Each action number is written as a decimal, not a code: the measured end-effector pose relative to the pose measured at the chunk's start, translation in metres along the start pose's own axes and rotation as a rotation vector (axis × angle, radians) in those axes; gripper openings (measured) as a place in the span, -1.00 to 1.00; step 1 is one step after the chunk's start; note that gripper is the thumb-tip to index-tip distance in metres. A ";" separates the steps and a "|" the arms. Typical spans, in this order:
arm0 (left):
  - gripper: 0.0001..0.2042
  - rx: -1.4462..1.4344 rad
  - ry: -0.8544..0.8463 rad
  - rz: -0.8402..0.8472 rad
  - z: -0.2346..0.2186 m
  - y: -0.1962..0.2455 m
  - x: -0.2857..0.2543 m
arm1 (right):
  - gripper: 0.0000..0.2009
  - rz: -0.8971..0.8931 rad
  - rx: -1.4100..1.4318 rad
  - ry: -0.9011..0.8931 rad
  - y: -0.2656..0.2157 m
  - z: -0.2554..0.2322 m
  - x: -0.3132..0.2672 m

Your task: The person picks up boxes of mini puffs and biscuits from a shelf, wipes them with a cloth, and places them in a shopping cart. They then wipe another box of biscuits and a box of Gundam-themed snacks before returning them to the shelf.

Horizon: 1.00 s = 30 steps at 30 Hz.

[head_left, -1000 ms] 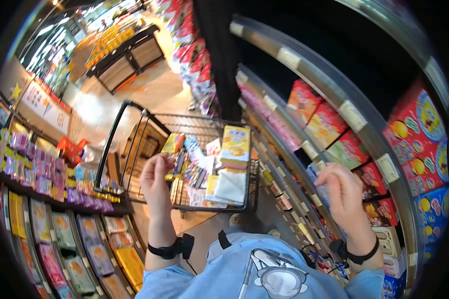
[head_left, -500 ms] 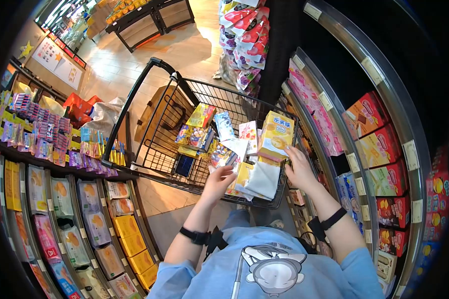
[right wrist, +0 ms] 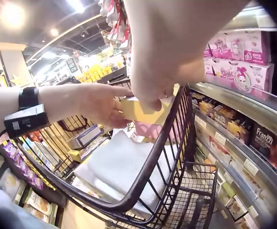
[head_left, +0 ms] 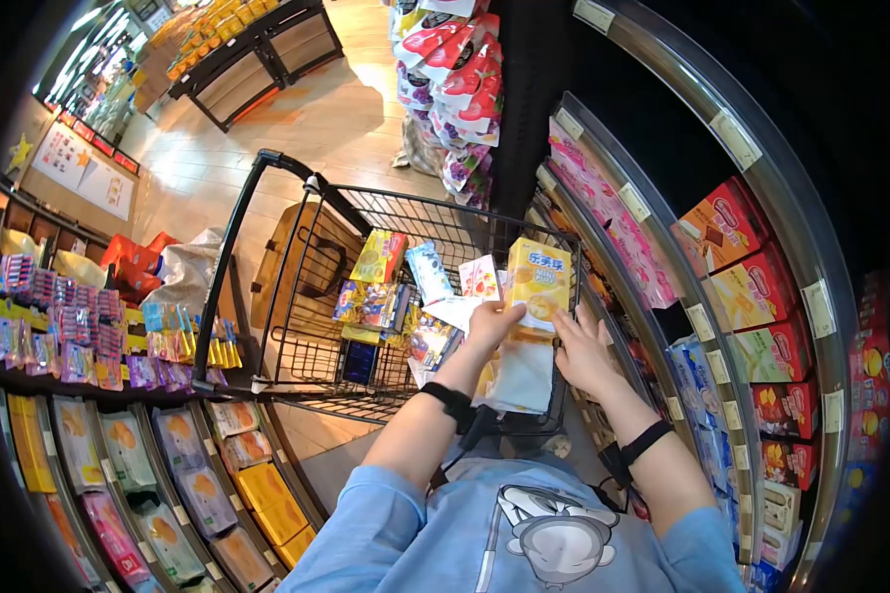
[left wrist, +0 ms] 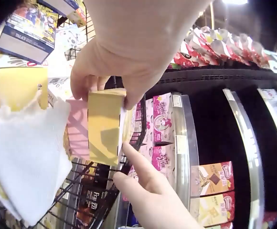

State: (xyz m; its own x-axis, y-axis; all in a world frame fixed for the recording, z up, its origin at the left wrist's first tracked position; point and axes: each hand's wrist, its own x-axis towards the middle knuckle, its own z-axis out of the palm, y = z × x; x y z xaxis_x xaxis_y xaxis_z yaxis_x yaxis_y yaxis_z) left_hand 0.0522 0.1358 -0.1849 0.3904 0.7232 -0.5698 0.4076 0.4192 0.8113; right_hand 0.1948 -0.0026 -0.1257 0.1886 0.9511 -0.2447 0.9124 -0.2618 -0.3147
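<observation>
In the head view, a yellow box [head_left: 539, 282] stands in the right part of a black wire cart [head_left: 289, 341]. My left hand [head_left: 491, 328] grips its left side; the left wrist view shows thumb and fingers around one end of the box [left wrist: 104, 129]. My right hand [head_left: 585, 358] has its fingers extended against the box's right side. A pink surface [left wrist: 78, 128] lies against the yellow one. Nearer my body is a white cloth-like item [head_left: 524, 378], also seen in the right wrist view beside the box [right wrist: 142, 111].
Colourful packets [head_left: 374, 302] lie in the cart's middle. Shelves of boxed goods [head_left: 766, 296] run along the right, and packaged food [head_left: 208, 494] fills racks at the lower left. Hanging bags [head_left: 455, 79] are beyond the cart, near a display table [head_left: 267, 64].
Both hands have come down from above the cart. My left hand has moved right and taken hold of the yellow box; my right hand has moved left to its side.
</observation>
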 end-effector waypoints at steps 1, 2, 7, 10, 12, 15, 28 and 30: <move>-0.50 0.004 -0.009 0.003 -0.007 -0.002 -0.005 | -0.43 -0.013 0.029 -0.021 -0.001 -0.003 -0.002; -0.56 -0.085 -0.070 -0.016 -0.017 -0.005 -0.010 | -0.46 -0.036 0.097 -0.042 -0.001 -0.006 -0.003; -0.62 -0.268 -0.154 -0.090 -0.073 0.000 -0.067 | -0.46 -0.157 0.350 0.136 -0.009 -0.021 -0.009; -0.57 -0.424 -0.214 -0.001 -0.088 -0.001 -0.099 | -0.35 -0.038 0.743 0.187 -0.025 -0.030 -0.007; -0.54 -0.527 -0.257 0.045 -0.095 0.008 -0.118 | -0.32 -0.022 0.986 0.120 -0.037 -0.035 -0.006; -0.52 -0.520 -0.245 0.091 -0.094 0.017 -0.138 | -0.25 -0.071 1.287 -0.004 -0.055 -0.045 -0.004; -0.49 -0.445 -0.213 0.212 -0.082 0.035 -0.167 | -0.26 -0.087 1.398 0.000 -0.058 -0.081 -0.030; -0.49 -0.433 -0.254 0.239 -0.071 0.049 -0.174 | -0.26 -0.085 1.401 0.030 -0.049 -0.089 -0.041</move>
State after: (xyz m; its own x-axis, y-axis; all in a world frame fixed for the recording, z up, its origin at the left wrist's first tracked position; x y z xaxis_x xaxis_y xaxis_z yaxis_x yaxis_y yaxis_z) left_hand -0.0547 0.0700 -0.0371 0.6391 0.6932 -0.3330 -0.0728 0.4856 0.8711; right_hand 0.1745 -0.0140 -0.0187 0.1751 0.9706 -0.1651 -0.1904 -0.1311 -0.9729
